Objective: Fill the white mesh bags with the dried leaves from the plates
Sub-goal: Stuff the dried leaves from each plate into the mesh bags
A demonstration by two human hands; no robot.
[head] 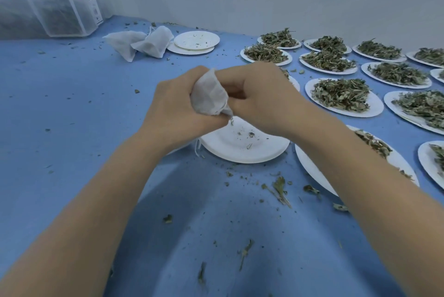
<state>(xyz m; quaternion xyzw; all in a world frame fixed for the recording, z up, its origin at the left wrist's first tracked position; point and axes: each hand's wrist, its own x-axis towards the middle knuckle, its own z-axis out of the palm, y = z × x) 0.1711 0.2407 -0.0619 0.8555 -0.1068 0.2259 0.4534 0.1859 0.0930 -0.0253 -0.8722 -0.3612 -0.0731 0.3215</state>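
Note:
A white mesh bag [209, 96] is held between both hands above a nearly bare white plate [242, 145] that carries only crumbs. My left hand [175, 106] grips the bag's left side. My right hand [259, 102] has its fingers curled onto the bag's right side and mouth. A few leaf bits hang from the bag's lower corner. To the right, several white plates hold heaps of dried green leaves [341, 94]. Two filled mesh bags [144, 42] lie at the back of the table.
A stack of bare white plates [195, 42] sits beside the filled bags. A clear plastic box [69, 15] with dark leaves stands at the back left against the wall. Loose leaf scraps [280, 189] litter the blue table surface [72, 109].

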